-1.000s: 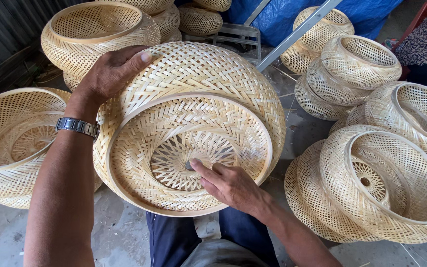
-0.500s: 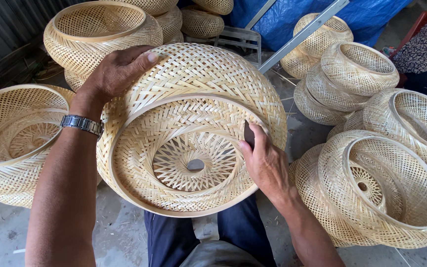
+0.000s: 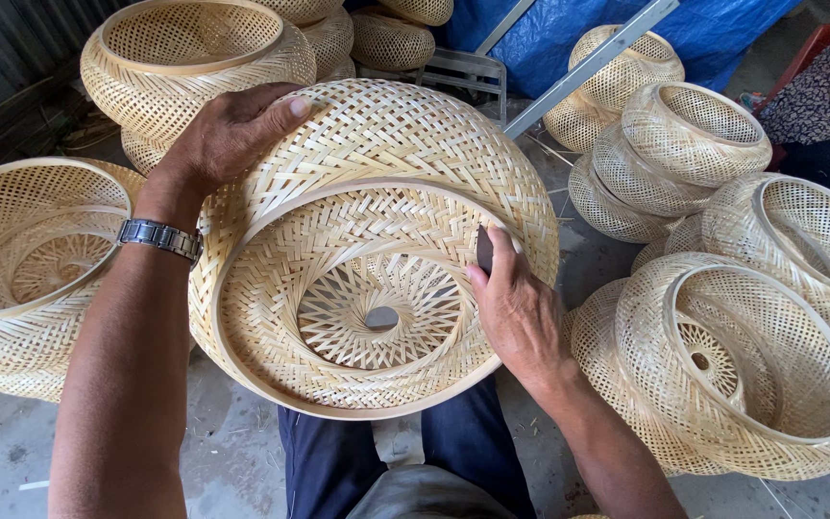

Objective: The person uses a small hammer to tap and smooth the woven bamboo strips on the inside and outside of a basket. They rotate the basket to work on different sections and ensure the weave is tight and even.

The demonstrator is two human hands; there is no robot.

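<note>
Basket (image 3: 377, 240), a large woven bamboo dome, rests tilted on my lap with its open mouth turned up toward my head camera and its centre hole facing me. It is the biggest thing in view, and it lies between my two hands. Around it, more baskets crowd the concrete floor: a pile (image 3: 722, 356) to my right, one wide one (image 3: 31, 259) to my left, a stack (image 3: 194, 58) behind. A blue tarp (image 3: 684, 29) hangs at the back, and another person's patterned sleeve (image 3: 818, 86) shows at the far right edge.

My left hand (image 3: 228, 135) lies spread over the top of the dome, palm down, fingers gripping the weave and steadying it; a metal watch (image 3: 158, 237) sits on that wrist. My right hand (image 3: 516, 308) is on the inner rim at the right side, thumb and fingers closed on a small dark object (image 3: 484, 250). I think it is a blade or scraper, but it is too small to be sure. The right hand is the nearer one to the rim's edge; the rim runs round away from it, up and to the left.

Compared with a second ago, my right hand has left the centre hole and moved out to the rim, while the left has kept its hold on top.
</note>
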